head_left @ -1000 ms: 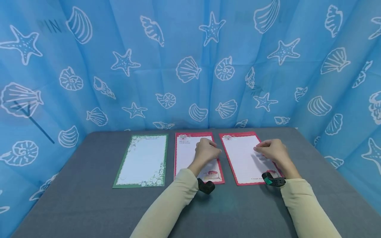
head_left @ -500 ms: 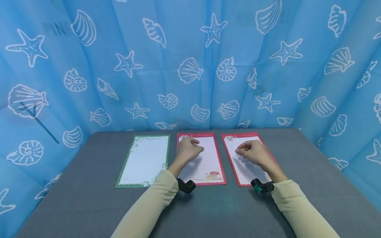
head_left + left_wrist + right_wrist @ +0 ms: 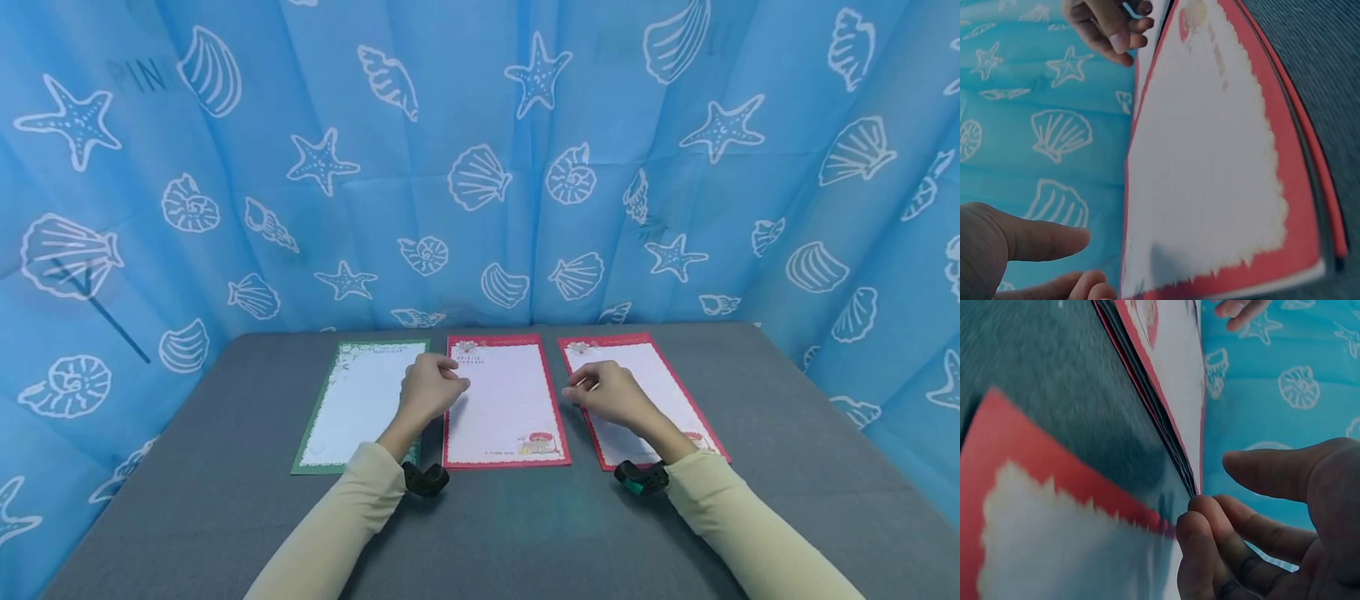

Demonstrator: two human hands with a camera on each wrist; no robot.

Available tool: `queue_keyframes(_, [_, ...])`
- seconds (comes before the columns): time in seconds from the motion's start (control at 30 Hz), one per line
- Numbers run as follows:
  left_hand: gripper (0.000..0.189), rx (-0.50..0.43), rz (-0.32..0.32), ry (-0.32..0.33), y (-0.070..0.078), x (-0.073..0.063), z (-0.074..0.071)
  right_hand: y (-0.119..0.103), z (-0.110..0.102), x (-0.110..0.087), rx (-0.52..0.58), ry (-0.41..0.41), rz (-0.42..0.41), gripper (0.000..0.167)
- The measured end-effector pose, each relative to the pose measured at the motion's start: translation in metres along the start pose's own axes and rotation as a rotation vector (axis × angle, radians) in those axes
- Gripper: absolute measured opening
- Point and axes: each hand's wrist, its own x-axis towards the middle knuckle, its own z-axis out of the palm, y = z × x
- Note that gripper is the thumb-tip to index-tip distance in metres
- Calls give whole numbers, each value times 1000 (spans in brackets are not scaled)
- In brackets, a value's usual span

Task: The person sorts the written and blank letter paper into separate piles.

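Three decorated writing pads lie in a row: a green-bordered pad (image 3: 345,417) on the left, a red-bordered pad (image 3: 506,404) in the middle and another red-bordered pad (image 3: 648,371) on the right. My left hand (image 3: 427,392) hovers over the gap between the green and middle pads, fingers loosely bent. Nothing sits between its thumb (image 3: 1047,241) and fingertips in the left wrist view. Over the left edge of the right pad is my right hand (image 3: 611,395), also holding nothing. Its thumb (image 3: 1272,470) stands apart from the curved fingers in the right wrist view.
A dark grey cloth (image 3: 510,533) covers the table under the pads. Behind it hangs a blue curtain (image 3: 420,200) printed with white shells and starfish. Each wrist wears a black band, one at the left wrist (image 3: 426,480) and one at the right wrist (image 3: 641,477).
Both hands have moved left: the left from the middle pad to the green pad's right edge, the right across the right pad to its left edge. The pads keep their places.
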Motion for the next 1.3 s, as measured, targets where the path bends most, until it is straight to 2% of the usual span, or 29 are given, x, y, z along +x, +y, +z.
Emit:
queue_keyframes(0.13, [35, 31, 0, 15, -6, -2, -3, -4, 7, 3, -22, -7, -15, 24])
queue_keyframes(0.23, [37, 62, -7, 6, -9, -3, -4, -7, 12, 4, -30, -3, 5, 26])
queue_keyframes(0.5, [40, 111, -21, -58, -14, -5, -4, -12, 21, 5, -63, 5, 20, 33])
queue_keyframes(0.77, [51, 153, -47, -118, -16, -5, -4, -15, 25, 6, -68, -1, 20, 36])
queue_keyframes(1.03, [55, 153, -45, -112, -15, -6, -3, -17, 25, 5, -93, 23, 11, 32])
queue_keyframes(1.3, [54, 135, -23, -66, -14, -7, -1, -16, 26, 4, -70, 63, 14, 29])
